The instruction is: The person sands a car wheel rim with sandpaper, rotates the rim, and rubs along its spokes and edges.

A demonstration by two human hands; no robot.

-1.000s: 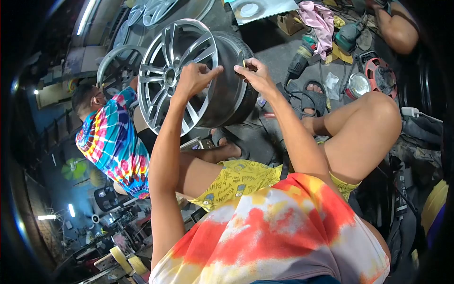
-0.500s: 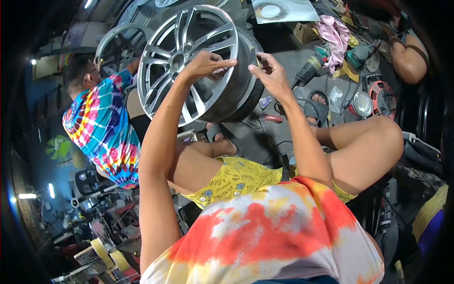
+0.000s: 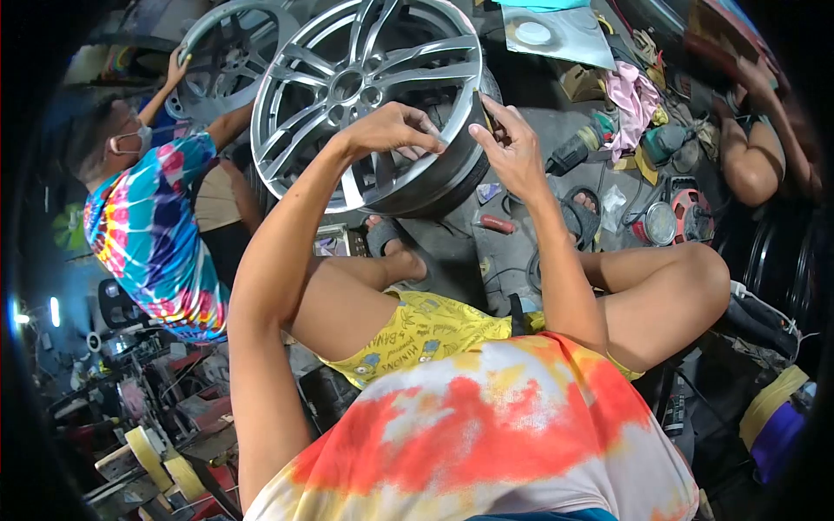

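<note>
1. Both bare hands now sit lower against the silver multi-spoke alloy wheel (image 3: 426,76), about 4 o'clock on its face versus 3 o'clock a second ago; the whole view has shifted too. The co-worker's raised hand (image 3: 178,66) is now near 9 o'clock on the second wheel.
2. Left hand (image 3: 387,135): over the wheel's lower part, fingers bent, thumb and index tips close together near the outer lip. Can't tell if it pinches anything or touches metal.
3. Right hand (image 3: 514,149): just outside the lip, apart from the left hand, thumb and index spread slightly. Thin dark strip (image 3: 479,106) at its fingertips; grip unclear.
4. Wheel: 11 o'clock of picture centre, tilted, spoked face toward the camera.
5. Co-worker in multicoloured tie-dye shirt (image 3: 152,230), 9 to 10 o'clock, beside the grey spoked second wheel (image 3: 174,106).
6. Red cylindrical item (image 3: 497,224) on the floor, 2 o'clock. Farther out that way: green-and-black power tool (image 3: 572,151), crumpled pink cloth (image 3: 632,97).
7. Flat silvery sheet (image 3: 573,39) with white round piece (image 3: 532,33) on it, 1 o'clock.
8. Round clear-faced lamp-like item (image 3: 660,224) beside red round device (image 3: 692,207), 2 to 3 o'clock.
9. Yellow printed shorts (image 3: 417,334) below the wheel, near 6 o'clock.
</note>
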